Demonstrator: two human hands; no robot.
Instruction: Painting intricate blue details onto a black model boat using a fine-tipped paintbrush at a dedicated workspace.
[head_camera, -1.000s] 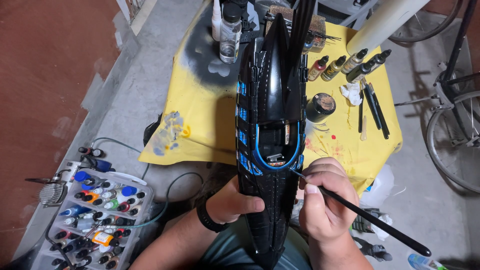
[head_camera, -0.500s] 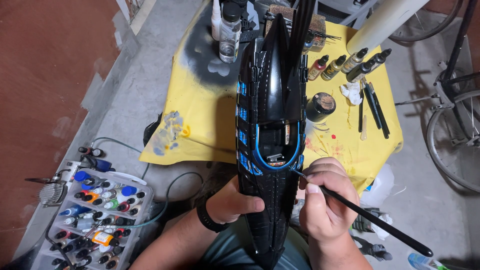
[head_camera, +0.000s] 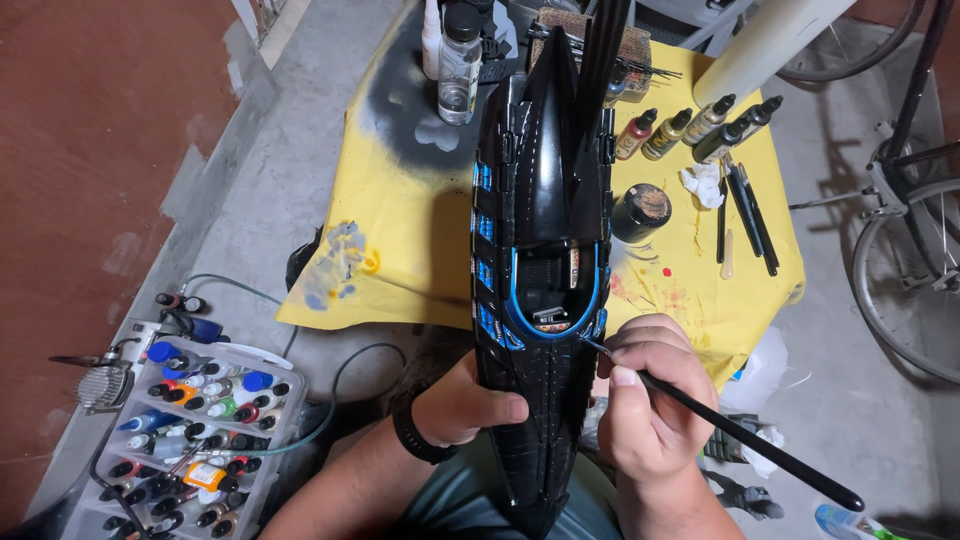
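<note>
While I steady the long black model ship (head_camera: 545, 250) across my lap, its nose pointing to twelve o'clock over the yellow cloth (head_camera: 400, 230), my left hand (head_camera: 465, 405) wraps the hull from the nine o'clock side, thumb lying across the ribbed rear deck, fingers closed on it. My right hand (head_camera: 645, 400) sits at three o'clock of the hull, fingers pinched together on a thin black paintbrush (head_camera: 720, 425); the tip touches the blue trim at the lower right edge of the open bay.

Handling notes, as I judge them:
- Model looks like rigid plastic: stiff, light for its length, nose-heavy when held from the tail.
- Gloss finish, likely slick; blue lines may be wet, so keep skin off them.
- Thin fins and spines toward twelve o'clock look brittle. Not a place to grab.
- Best hold is the plain ribbed rear hull, where my left hand already is.
- Brush is light and springy; hold near the metal collar for control.

Round about: paint bottle tray (head_camera: 195, 440) at eight o'clock, dropper bottles (head_camera: 700, 125) at one o'clock, a small open jar (head_camera: 640, 210) just right of the hull, bicycle wheel (head_camera: 905, 285) at three.
</note>
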